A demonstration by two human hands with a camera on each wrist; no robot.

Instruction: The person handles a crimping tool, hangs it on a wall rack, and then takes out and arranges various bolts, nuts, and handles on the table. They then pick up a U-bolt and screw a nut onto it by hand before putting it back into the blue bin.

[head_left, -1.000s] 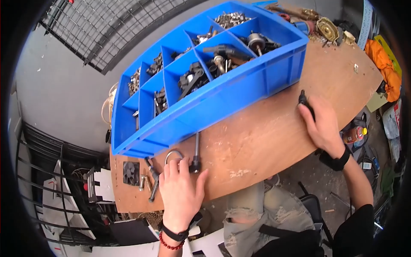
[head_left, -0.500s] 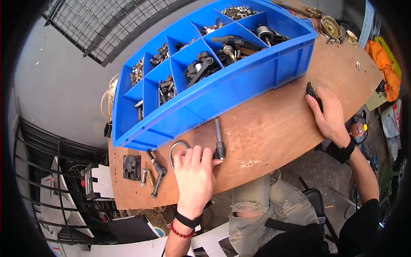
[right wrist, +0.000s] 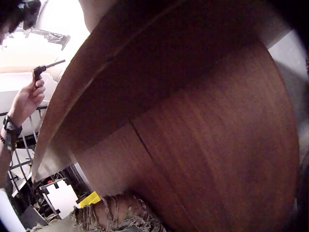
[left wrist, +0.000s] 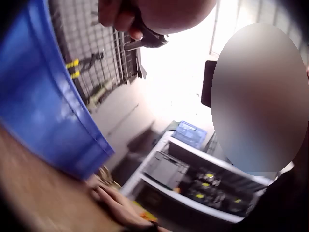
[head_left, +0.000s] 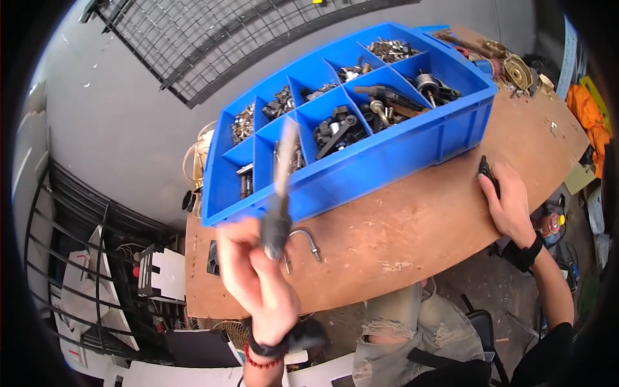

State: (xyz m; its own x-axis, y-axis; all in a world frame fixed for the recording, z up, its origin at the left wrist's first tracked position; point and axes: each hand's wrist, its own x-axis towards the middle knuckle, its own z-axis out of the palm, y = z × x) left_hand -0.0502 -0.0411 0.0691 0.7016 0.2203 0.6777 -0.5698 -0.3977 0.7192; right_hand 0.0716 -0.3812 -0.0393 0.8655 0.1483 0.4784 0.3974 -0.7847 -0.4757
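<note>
My left hand (head_left: 261, 274) is raised above the table's front, gripping a black clamping lever (head_left: 276, 226) with a long metal stud, blurred, that points up across the blue bin (head_left: 387, 145). From the right wrist view the same clamping lever (right wrist: 39, 71) shows its black hub above the fist, stud pointing sideways. Just beyond the left hand, a metal U-bolt (head_left: 312, 242) lies on the wooden table (head_left: 361, 271). At the table's right, my right hand (head_left: 510, 203) rests with a slim black piece (head_left: 485, 169) held between thumb and fingers; most of that piece is covered.
Dividers split the bin into several compartments of bolts, knobs and other metal parts. A small black fan (head_left: 213, 258) shows partly behind the left hand. Brass-coloured parts (head_left: 518, 71) lie at the far right corner, beside an orange cloth (head_left: 583, 122). A wire grid (head_left: 213, 39) stands behind.
My left hand has taken the clamping lever with the long stud off the table and lifted it, moving left. The right hand stays on the table with its black piece. The head view has shifted.
</note>
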